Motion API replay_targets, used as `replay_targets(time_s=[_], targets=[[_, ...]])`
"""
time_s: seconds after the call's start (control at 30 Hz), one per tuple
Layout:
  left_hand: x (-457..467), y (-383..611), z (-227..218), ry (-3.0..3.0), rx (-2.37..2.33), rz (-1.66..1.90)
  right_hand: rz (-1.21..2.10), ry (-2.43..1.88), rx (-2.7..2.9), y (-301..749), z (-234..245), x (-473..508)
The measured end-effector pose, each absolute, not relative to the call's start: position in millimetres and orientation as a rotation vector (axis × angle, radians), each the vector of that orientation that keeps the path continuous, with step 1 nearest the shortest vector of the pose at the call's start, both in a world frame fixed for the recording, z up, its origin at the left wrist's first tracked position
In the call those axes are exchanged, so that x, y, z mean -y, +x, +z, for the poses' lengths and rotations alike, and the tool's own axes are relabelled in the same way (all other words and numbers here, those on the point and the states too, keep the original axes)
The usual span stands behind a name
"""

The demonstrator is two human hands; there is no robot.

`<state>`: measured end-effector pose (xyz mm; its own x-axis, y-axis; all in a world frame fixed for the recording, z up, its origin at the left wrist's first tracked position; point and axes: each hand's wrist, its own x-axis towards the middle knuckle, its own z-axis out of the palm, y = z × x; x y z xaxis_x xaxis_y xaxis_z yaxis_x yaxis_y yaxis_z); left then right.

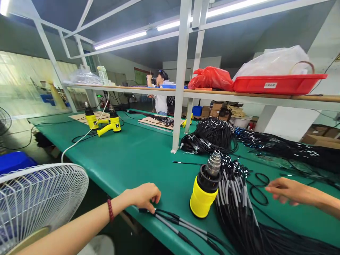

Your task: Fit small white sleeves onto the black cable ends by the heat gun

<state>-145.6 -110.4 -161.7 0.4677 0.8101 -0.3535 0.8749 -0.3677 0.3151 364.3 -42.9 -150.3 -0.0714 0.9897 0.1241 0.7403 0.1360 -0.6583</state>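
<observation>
My left hand point(147, 196) is at the table's front edge, fingers curled and thumb apart from them. Its thumb tip touches the ends of a few black cables with grey sleeves point(170, 226). On the right, my right hand point(289, 190) hovers with thumb and forefinger together beside a looped black cable point(259, 189); whether it grips anything is hidden. Between the hands stands a yellow heat gun point(203, 198), nozzle up. Right of it lies a thick bundle of black cables point(236, 205) with grey sleeves and white-marked ends.
Further back are a coiled cable heap point(212, 132) and two yellow heat guns point(114, 122). A white fan point(42, 191) stands at the left. A shelf post point(180, 81) rises mid-table; the shelf above holds a red tray point(278, 84). A co-worker point(160, 101) is beyond.
</observation>
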Motion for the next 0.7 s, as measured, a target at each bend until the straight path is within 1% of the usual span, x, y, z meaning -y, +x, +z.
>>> replay_targets(time_s=[0.1,0.2,0.27,0.4,0.53,0.7], targets=[[117,-149,-173,2.301,-1.397,-0.289,0.793,-1.728,1.924,351,-133,35],[120,-155,-173,2.367,-1.439,-0.304,0.928,-1.711,2.085,341,-112,31],[121,-157,-168,2.396,-1.461,-0.292,0.966,-1.740,2.189,335,-99,33],[120,-160,-153,2.469,-1.473,-0.272,0.929,-1.764,2.246,330,-81,39],[116,-174,-123,2.486,-1.514,-0.136,0.889,-1.778,2.229,333,-65,42],[110,-194,-53,2.456,-1.547,0.297,0.753,-1.770,2.062,328,-28,51]])
